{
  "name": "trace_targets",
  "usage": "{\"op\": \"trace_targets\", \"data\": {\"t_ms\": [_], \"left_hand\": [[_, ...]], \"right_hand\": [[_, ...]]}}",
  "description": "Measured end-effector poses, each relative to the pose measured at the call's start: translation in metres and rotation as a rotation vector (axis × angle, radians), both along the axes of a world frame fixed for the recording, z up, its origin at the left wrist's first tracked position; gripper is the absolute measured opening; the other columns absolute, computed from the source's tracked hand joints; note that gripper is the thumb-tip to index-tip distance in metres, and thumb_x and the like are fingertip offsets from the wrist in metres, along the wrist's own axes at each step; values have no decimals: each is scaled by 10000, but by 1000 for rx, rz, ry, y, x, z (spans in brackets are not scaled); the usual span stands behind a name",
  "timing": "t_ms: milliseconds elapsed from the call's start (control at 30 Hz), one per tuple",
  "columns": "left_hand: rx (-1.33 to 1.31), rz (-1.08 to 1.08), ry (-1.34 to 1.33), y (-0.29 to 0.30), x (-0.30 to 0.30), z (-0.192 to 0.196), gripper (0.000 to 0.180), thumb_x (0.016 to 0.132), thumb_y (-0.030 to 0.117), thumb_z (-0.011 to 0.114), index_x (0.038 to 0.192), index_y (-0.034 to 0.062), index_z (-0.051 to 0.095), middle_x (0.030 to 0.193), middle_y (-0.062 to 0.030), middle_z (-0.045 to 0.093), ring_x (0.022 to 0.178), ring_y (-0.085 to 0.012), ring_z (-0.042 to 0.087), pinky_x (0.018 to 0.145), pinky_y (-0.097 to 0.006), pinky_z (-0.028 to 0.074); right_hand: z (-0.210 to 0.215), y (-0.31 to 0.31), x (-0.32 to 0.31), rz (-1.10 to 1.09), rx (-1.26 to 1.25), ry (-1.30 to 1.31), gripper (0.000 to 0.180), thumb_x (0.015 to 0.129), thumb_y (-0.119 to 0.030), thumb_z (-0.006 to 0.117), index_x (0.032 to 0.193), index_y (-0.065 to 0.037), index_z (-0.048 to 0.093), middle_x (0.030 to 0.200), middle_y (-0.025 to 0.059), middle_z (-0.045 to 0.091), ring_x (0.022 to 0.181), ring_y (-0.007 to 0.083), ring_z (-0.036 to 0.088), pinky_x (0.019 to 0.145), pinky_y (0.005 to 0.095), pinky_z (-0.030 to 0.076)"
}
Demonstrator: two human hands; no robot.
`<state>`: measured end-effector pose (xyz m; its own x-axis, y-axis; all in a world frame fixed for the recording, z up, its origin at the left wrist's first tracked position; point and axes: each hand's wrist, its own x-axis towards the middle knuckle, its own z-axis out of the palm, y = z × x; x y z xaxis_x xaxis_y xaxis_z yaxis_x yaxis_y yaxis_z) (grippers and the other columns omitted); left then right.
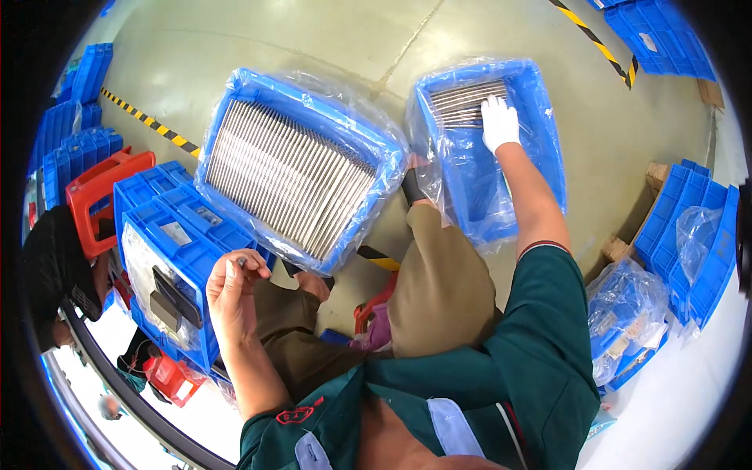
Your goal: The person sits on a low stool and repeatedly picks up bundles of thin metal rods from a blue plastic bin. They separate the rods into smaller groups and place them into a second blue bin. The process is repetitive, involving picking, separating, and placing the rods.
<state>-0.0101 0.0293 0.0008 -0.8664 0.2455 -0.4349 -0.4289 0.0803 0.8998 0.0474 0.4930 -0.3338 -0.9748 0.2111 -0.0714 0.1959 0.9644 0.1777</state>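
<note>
My right hand (500, 125), in a white glove, reaches into the right blue bin (484, 200). Its fingers are stretched out and lie over the right ends of a stack of thin metal strips (458, 104) at the bin's far end. Bare and raised near my left knee, my left hand (233, 286) has its fingers curled together. Something small and grey shows at its fingertips, too small to name. Ahead of that hand, a larger blue bin (313, 102) lined with clear plastic holds many similar metal strips (290, 176) in a long row.
Stacked blue crates (176, 227) stand at my left, with a dark flat phone-like object (177, 296) on them. A red stool (102, 196) is beyond. More blue crates (681, 235) and a heap of clear plastic (627, 305) lie at right. Striped tape (149, 121) marks the floor.
</note>
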Motion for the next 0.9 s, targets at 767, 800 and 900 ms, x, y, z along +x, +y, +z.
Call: {"op": "trace_targets", "data": {"t_ms": [767,800,900], "left_hand": [[-51,25,-13,-8,5,-3,262,924,261,546,861,10,586,867,-124,576,751,-176,546,732,-285,438],[-48,22,-8,-9,5,-2,257,924,256,545,861,10,587,866,-123,576,752,-177,545,734,-285,437],[-45,40,5,-10,6,2,245,926,241,541,859,10,587,862,-122,574,755,-180,544,736,-284,434]], "right_hand": [[-3,6,20,-34,-233,-321,149,813,-70,495,907,-31,604,889,167,640,850,314,638,732,425,508],[-3,-1,25,-44,-225,-295,179,800,-56,489,929,-31,610,892,177,654,835,329,652,731,428,511],[7,-7,30,-127,-277,-448,218,788,-42,471,955,-30,612,897,180,654,844,333,650,736,438,509]]}}
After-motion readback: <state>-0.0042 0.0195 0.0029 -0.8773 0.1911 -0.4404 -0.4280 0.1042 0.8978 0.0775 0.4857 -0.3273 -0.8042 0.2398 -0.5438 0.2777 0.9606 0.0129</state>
